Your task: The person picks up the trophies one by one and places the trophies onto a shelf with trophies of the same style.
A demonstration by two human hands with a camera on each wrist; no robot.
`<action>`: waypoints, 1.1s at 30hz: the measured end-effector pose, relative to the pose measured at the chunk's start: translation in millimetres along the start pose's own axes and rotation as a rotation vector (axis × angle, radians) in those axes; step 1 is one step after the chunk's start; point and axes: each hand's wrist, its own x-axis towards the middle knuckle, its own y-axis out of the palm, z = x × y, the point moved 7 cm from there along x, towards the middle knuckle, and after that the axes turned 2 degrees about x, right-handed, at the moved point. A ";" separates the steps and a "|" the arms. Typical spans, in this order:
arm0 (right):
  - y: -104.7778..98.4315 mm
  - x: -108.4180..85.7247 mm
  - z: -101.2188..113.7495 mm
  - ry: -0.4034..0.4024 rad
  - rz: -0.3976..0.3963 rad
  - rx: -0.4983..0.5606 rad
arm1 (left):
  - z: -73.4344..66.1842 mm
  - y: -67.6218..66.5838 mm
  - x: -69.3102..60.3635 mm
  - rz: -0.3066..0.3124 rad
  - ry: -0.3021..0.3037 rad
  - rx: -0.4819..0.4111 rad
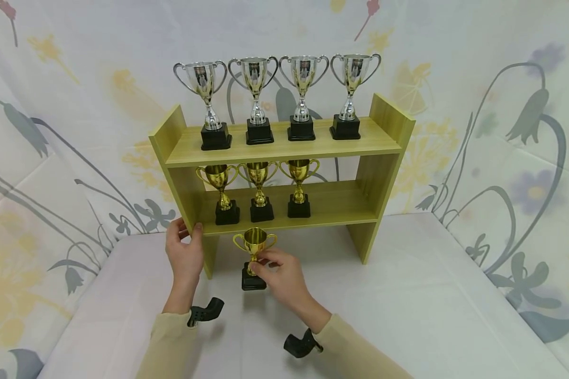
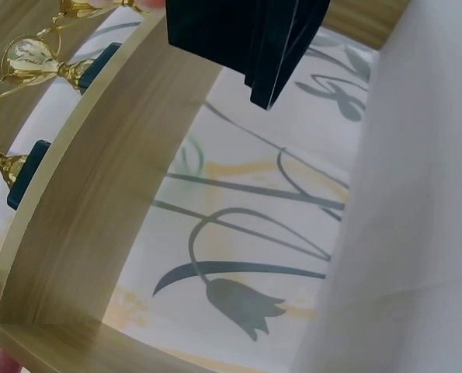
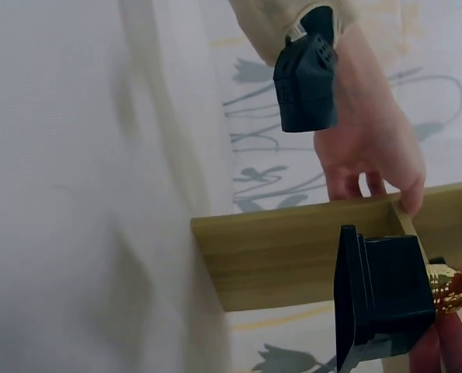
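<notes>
A small gold trophy cup (image 1: 255, 241) with two handles and a black base hangs in front of the shelf's lower board. My right hand (image 1: 282, 276) pinches it by the stem, and in the right wrist view its black base (image 3: 386, 295) points toward the camera's left. My left hand (image 1: 186, 252) grips the left side panel of the wooden shelf (image 1: 284, 226), thumb at the front edge. Behind the held trophy, three gold trophies (image 1: 261, 181) stand in a row on the lower board, left to middle.
Several silver trophies (image 1: 302, 79) stand along the upper board. The shelf rests on a white-covered table (image 1: 431, 295), before a flower-printed cloth backdrop (image 1: 479, 131). Black wrist devices (image 1: 301, 345) stick out from both sleeves.
</notes>
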 end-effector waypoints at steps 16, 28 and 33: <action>-12.4 -3.1 3.1 -0.012 -0.008 -0.005 | -0.3 1.3 0.8 0.002 0.008 -0.005; -31.3 -2.2 5.5 -0.025 -0.034 -0.018 | -3.7 -1.8 -1.1 -0.026 0.029 -0.032; -37.4 -2.2 8.9 -0.037 -0.039 -0.028 | -3.6 -0.5 -0.6 -0.014 0.029 -0.020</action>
